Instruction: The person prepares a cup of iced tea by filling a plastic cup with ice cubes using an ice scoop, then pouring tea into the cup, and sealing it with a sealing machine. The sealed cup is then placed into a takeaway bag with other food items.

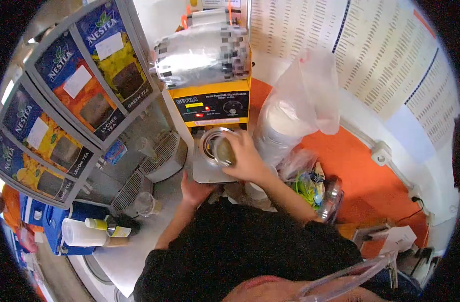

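My right hand (245, 158) is wrapped round a cup with brownish contents (224, 152), tilted at the round metal ring (207, 146) of the sealing machine's tray (210, 173). My left hand (193, 190) is at the tray's front left edge with its thumb raised; its other fingers are partly hidden. Above the tray is the yellow and black machine (215, 106) with red lights, carrying a roll of clear film (202, 55).
Drink dispensers (84, 90) with drip trays (162, 156) stand at the left. A clear cup (147, 204) sits below them. A bottle (109, 227) lies by a blue box (56, 226). Stacked cups in a plastic bag (285, 118) and packets (308, 189) are at the right.
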Action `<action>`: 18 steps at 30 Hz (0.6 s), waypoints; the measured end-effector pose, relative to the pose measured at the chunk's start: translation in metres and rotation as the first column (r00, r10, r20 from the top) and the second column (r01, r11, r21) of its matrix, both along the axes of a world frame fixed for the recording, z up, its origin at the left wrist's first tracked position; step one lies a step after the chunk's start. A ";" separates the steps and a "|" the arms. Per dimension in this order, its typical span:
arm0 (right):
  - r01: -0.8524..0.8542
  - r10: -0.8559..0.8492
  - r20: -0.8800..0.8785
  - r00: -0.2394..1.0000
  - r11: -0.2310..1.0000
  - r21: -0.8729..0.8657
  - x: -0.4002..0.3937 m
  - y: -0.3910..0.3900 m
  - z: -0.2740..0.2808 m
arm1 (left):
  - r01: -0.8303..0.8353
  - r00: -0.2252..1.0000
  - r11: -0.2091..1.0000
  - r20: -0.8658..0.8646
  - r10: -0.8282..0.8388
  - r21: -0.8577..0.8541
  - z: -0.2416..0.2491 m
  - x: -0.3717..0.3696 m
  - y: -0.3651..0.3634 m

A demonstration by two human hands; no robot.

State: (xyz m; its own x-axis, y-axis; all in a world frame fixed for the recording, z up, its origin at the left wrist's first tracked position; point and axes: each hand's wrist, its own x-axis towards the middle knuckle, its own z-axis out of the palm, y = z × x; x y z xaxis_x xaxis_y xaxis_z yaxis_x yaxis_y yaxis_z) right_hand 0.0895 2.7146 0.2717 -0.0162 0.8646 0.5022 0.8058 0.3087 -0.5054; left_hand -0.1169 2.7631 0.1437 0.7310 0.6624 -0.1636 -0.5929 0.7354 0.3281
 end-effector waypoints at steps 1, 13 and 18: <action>-0.063 0.064 -0.081 0.995 0.998 0.009 0.007 -0.009 0.004 | 0.063 0.989 0.993 0.130 -0.076 0.103 -0.005 -0.002 -0.005; -0.311 0.242 -0.769 0.591 0.949 0.060 0.026 -0.075 -0.054 | -0.171 0.953 0.944 0.198 0.231 -0.281 0.041 0.049 0.044; -0.120 0.176 -0.365 0.914 0.978 0.169 0.022 -0.080 -0.054 | -0.306 0.934 0.945 0.153 0.322 -0.118 0.038 0.075 0.085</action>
